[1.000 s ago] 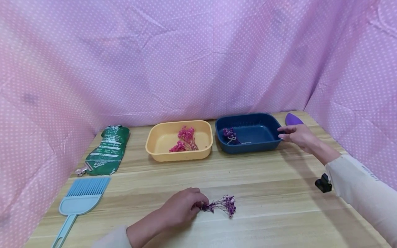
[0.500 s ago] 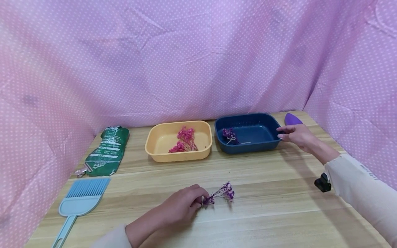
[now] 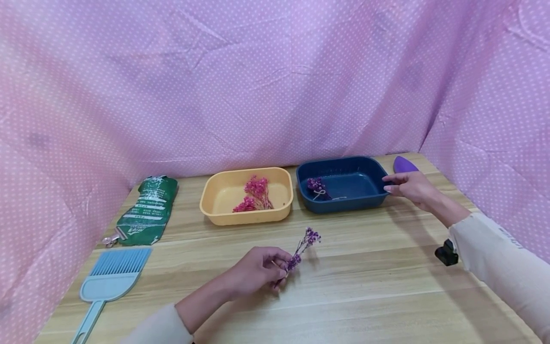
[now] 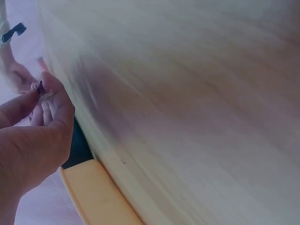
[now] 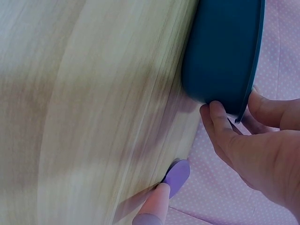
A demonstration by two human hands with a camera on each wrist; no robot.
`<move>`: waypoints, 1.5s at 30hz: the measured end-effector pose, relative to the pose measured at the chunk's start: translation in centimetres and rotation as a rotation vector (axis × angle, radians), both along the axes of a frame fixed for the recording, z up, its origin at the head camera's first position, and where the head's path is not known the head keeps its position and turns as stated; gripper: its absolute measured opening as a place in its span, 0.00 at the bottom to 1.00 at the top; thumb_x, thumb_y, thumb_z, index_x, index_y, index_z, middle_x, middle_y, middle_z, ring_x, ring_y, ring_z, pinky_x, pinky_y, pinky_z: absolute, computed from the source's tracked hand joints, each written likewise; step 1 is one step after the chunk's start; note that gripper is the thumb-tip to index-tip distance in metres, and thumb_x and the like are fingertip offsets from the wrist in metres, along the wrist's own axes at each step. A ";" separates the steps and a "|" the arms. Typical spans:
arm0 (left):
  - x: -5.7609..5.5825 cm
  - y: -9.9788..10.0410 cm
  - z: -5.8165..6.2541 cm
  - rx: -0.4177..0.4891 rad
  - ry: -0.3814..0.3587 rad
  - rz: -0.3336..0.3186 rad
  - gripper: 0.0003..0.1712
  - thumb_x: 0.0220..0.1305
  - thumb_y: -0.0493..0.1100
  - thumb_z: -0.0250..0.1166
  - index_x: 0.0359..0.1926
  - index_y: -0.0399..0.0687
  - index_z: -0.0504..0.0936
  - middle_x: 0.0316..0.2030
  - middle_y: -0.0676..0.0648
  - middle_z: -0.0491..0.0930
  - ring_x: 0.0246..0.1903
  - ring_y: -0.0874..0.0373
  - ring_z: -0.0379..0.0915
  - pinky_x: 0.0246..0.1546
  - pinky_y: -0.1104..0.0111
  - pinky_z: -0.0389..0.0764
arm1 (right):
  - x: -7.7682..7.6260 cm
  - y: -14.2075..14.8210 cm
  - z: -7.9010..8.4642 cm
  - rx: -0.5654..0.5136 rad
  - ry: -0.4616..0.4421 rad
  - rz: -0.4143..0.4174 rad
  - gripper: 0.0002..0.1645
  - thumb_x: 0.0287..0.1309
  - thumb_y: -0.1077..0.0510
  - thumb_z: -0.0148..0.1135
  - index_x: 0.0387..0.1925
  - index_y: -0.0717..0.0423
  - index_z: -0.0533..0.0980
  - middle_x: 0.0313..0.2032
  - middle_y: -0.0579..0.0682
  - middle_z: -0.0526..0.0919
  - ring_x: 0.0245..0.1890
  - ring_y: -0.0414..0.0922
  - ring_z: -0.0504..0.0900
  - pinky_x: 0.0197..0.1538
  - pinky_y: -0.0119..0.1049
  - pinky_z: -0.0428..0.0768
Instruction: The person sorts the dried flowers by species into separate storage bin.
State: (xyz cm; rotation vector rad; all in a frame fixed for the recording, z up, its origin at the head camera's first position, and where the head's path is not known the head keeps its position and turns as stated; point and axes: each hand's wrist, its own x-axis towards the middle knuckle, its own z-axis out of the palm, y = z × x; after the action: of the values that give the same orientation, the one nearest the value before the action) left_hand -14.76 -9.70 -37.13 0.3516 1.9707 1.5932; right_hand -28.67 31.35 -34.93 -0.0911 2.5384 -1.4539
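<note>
My left hand [image 3: 259, 272] pinches a sprig of small purple dried flowers [image 3: 307, 240] between thumb and fingers, over the near middle of the table. Its flower heads point up and to the right; the fingers partly hide the stems. In the left wrist view the left hand [image 4: 42, 122] covers most of the sprig. At the far right my right hand [image 3: 412, 189] holds the end of a dark blue basin [image 3: 343, 205] by its rim, thumb at the rim and fingers on the outer wall [image 5: 220, 61]. Inside that basin lies a tied purple bunch [image 3: 316, 186].
Left of the blue basin stands a yellow basin [image 3: 245, 219] with pink dried flowers [image 3: 257, 187]. A green packet [image 3: 148, 210] with a metal clip [image 3: 113, 237] and a light blue brush [image 3: 111, 286] lie at left. Behind the right hand is a purple rounded piece [image 3: 404, 164].
My left hand has raised the purple sprig from the table and turned it, so the flower heads now point further up and away. The right hand stays at the blue basin.
</note>
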 end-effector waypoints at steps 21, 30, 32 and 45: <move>-5.7 3.9 1.9 0.228 -0.121 0.258 0.20 0.65 0.29 0.58 0.58 0.36 0.74 0.43 0.38 0.77 0.36 0.53 0.79 0.43 0.62 0.85 | 0.0 -0.2 0.3 0.021 -0.002 -0.006 0.29 0.66 0.67 0.54 0.64 0.78 0.60 0.64 0.74 0.60 0.37 0.26 0.75 0.49 0.27 0.81; -8.8 7.5 2.2 0.361 -0.215 0.340 0.20 0.65 0.29 0.59 0.58 0.35 0.74 0.49 0.34 0.77 0.39 0.52 0.79 0.45 0.64 0.84 | 0.1 0.0 -0.1 0.020 -0.012 -0.004 0.30 0.66 0.65 0.55 0.65 0.77 0.59 0.63 0.75 0.61 0.38 0.26 0.75 0.49 0.27 0.81; -9.5 8.2 2.2 0.377 -0.229 0.375 0.21 0.64 0.28 0.59 0.59 0.34 0.73 0.50 0.33 0.77 0.36 0.53 0.79 0.44 0.64 0.85 | 0.2 -0.1 -0.2 0.018 -0.011 -0.004 0.30 0.67 0.65 0.54 0.65 0.77 0.59 0.63 0.75 0.61 0.38 0.26 0.75 0.49 0.27 0.81; -13.1 11.4 3.4 0.309 -0.250 0.562 0.14 0.62 0.28 0.62 0.49 0.35 0.79 0.43 0.38 0.81 0.30 0.56 0.79 0.36 0.68 0.86 | 0.2 -0.2 0.1 0.020 -0.011 -0.007 0.30 0.67 0.65 0.54 0.65 0.77 0.59 0.64 0.75 0.59 0.38 0.26 0.75 0.50 0.28 0.81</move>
State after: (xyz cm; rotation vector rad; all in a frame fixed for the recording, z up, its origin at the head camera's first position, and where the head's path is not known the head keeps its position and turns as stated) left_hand -27.83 1.73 -33.70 -0.3084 1.7133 2.1762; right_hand -28.51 31.18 -34.81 -0.0706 2.5464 -1.4279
